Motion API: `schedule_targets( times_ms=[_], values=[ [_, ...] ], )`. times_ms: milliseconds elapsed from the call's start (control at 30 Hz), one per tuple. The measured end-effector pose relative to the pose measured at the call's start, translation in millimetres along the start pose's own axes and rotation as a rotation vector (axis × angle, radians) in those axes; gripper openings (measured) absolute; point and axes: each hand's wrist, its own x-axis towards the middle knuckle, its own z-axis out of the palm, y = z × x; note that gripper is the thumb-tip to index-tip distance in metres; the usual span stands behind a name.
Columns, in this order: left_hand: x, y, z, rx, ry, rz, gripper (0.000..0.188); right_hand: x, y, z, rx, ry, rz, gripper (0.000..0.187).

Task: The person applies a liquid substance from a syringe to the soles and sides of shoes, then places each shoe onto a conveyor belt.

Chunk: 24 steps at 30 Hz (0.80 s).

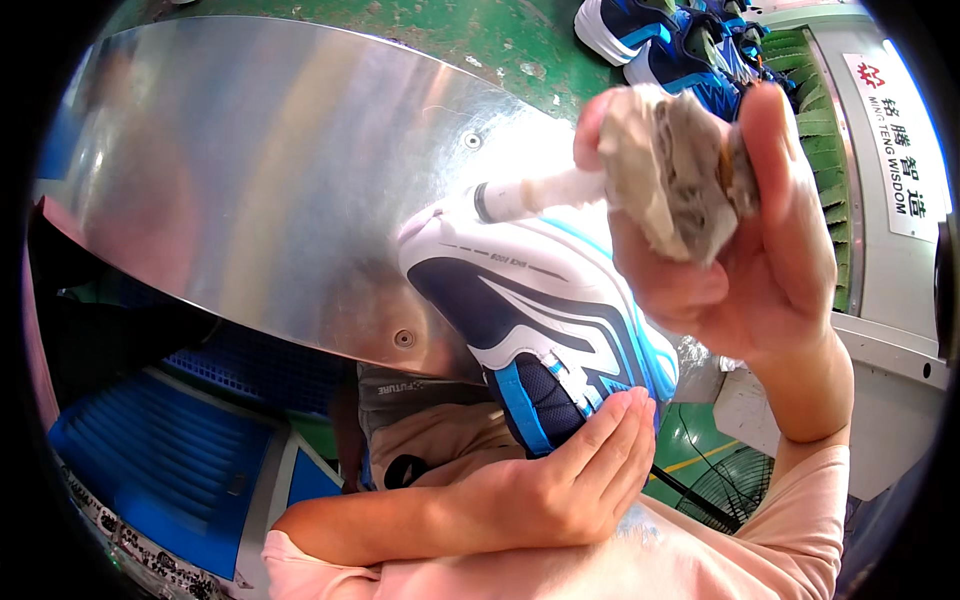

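A sports shoe (570, 300) in white, navy and bright blue lies tilted in front of me, its side toward me and its toe at the metal table. My left hand (600, 470) presses its fingers, held together, on the upper near the shoe's opening, steadying it. Raised above the shoe, my right hand (740, 240) is closed round a crumpled beige-grey rag (670, 170). A white tube-like piece with a dark band at its end (535, 197) sticks out from the rag toward the shoe's sole edge; I cannot make out what it is.
A shiny metal table (260, 180) with bolts spreads to the left. More blue shoes (680, 50) stand at the far right, beside a machine with green flaps (820, 150). A blue crate (165, 460), a fan (745, 485) and another person's legs (430, 440) are lower down.
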Motion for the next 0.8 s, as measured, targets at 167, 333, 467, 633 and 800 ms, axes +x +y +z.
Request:
schedule_targets(
  times_ms=[167,333,467,633,800],
  values=[
    [-1.8,-3.9,-17.2,-0.023,0.023,-0.014,0.019,-27.7,7.9,-4.7,-0.053,0.064,-0.102,0.075],
    [-7.0,-10.2,-22.8,-0.052,-0.009,-0.023,0.019,-51.5,31.1,-7.9,-0.039,0.119,-0.189,0.079],
    [-13.7,-17.5,-35.2,-0.094,-0.079,-0.061,0.019,-64.7,58.5,-11.5,0.035,0.138,-0.224,0.083],
    [-19.7,-31.0,-51.6,-0.068,-0.175,-0.083,0.017,-85.8,88.5,-3.8,0.209,0.17,-0.181,0.08],
    [-12.8,-40.5,-64.1,0.034,-0.263,-0.109,0.014,-106.8,118.5,-8.0,0.296,0.122,-0.184,0.079]
  ],
)
